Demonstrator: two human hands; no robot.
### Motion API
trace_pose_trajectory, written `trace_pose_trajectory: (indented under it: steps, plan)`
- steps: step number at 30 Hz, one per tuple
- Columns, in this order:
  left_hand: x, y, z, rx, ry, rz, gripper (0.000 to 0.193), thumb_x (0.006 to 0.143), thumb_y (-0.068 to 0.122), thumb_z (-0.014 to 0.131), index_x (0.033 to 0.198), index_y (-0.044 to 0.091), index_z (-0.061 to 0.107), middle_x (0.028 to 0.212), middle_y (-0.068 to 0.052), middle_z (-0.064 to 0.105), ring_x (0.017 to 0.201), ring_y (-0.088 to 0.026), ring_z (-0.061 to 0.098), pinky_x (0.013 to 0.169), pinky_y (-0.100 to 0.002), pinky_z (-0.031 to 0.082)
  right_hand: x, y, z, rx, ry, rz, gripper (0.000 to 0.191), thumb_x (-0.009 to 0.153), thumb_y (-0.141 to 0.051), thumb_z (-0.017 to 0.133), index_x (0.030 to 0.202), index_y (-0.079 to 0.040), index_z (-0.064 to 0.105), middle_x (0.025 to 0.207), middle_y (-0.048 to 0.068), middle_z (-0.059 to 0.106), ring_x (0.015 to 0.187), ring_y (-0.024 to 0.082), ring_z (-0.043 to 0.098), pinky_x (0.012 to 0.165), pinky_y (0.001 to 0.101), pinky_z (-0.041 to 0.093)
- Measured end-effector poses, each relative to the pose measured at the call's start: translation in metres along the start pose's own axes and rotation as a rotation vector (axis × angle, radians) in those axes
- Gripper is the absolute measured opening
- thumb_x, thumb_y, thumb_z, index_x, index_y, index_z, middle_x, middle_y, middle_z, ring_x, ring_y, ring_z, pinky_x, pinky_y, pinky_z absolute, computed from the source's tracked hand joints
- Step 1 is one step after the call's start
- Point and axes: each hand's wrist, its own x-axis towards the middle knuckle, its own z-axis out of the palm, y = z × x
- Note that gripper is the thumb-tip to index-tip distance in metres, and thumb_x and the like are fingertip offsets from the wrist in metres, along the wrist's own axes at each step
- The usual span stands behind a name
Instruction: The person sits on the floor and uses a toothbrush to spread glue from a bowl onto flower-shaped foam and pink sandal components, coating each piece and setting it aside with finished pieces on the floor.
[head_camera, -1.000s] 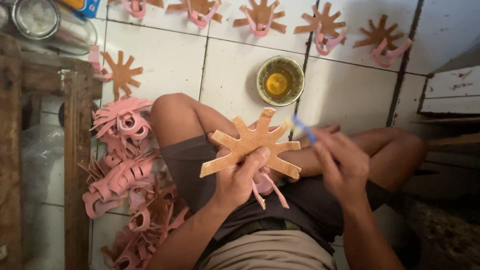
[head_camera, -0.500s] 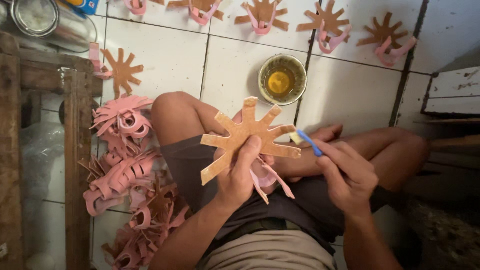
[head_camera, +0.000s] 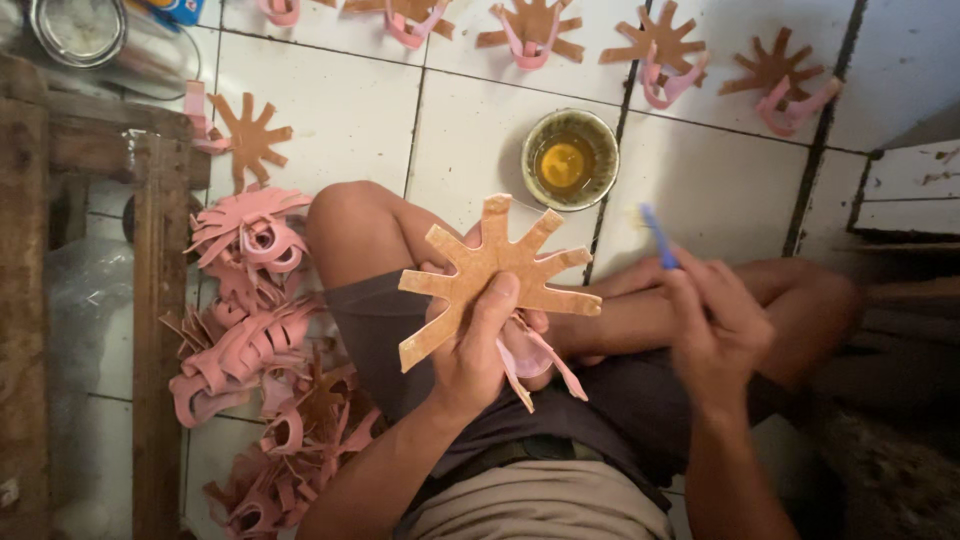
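Head view: the person sits cross-legged on the white tiled floor (head_camera: 330, 110), looking down at their own lap. The left hand (head_camera: 480, 350) holds a tan star-shaped cutout (head_camera: 495, 272) with many flat arms; its fingers (head_camera: 497, 305) are closed on the piece, thumb pressed across the front and the rest curled behind. The cutout stands tilted up over the left thigh with its broad face toward the camera, probably so that face can be reached. Pink straps (head_camera: 535, 360) hang from under it, below the palm.

The right hand (head_camera: 715, 325) is well apart from the cutout, above the right shin. Its fingers are pinched shut on a thin blue-handled brush (head_camera: 660, 235), tip pointing up and away, toward a small round bowl of yellow liquid (head_camera: 569, 158) that stands on the floor just beyond the knees, within easy reach of that hand. The liquid is likely glue, judging by its colour.

Along the top edge, a row of star pieces with pink straps (head_camera: 660, 55) lies spread singly on the tiles, spaced apart, perhaps to dry. By the left knee, a loose heap of pink and brown pieces (head_camera: 250, 340) is piled close at hand. A worn wooden frame (head_camera: 150, 300) runs down the left side.

As for packages, a round metal tin (head_camera: 78, 28) sits at the top left corner, and beside it the corner of a blue packet (head_camera: 180, 10), mostly cut off.
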Motion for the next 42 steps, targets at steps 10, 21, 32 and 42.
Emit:
trace_pose_trajectory:
  steps: [10, 21, 32, 42]
  plan:
    - [-0.003, -0.006, -0.002, 0.041, -0.069, 0.016, 0.027, 0.106, 0.009, 0.054, 0.127, -0.007, 0.057, 0.096, -0.012, 0.068, 0.076, -0.014, 0.064, 0.065, -0.029, 0.055, -0.008, -0.013, 0.000, -0.004, -0.114, -0.133, 0.025, 0.091, 0.007, 0.072, 0.116, 0.005, 0.073, 0.087, 0.013, 0.066, 0.072, 0.014, 0.059, 0.065, 0.0246, 0.046]
    - [0.016, -0.019, -0.020, -0.223, 0.036, -0.350, 0.016, 0.097, 0.013, 0.062, 0.107, 0.001, 0.065, 0.092, -0.011, 0.068, 0.083, -0.020, 0.070, 0.071, -0.034, 0.058, -0.011, 0.034, -0.006, 0.619, 0.249, 0.406, 0.022, 0.107, -0.001, 0.061, 0.122, 0.001, 0.076, 0.085, 0.003, 0.066, 0.063, 0.005, 0.049, 0.053, 0.0194, 0.035]
    - [0.016, -0.017, -0.003, -0.169, -0.084, -0.288, 0.038, 0.111, 0.030, 0.048, 0.098, -0.004, 0.062, 0.083, -0.015, 0.067, 0.075, -0.023, 0.070, 0.066, -0.037, 0.060, -0.009, -0.002, 0.007, 0.116, -0.101, -0.031, 0.024, 0.096, 0.009, 0.066, 0.119, 0.006, 0.071, 0.084, 0.008, 0.062, 0.076, 0.014, 0.060, 0.071, 0.0253, 0.048]
    - [0.013, -0.016, -0.003, -0.121, -0.084, -0.280, 0.043, 0.111, 0.032, 0.046, 0.095, -0.004, 0.063, 0.080, -0.016, 0.066, 0.069, -0.023, 0.068, 0.064, -0.035, 0.058, -0.013, 0.002, 0.002, 0.093, -0.051, 0.016, 0.023, 0.099, 0.007, 0.064, 0.120, 0.004, 0.072, 0.082, 0.009, 0.063, 0.074, 0.016, 0.060, 0.067, 0.0253, 0.045]
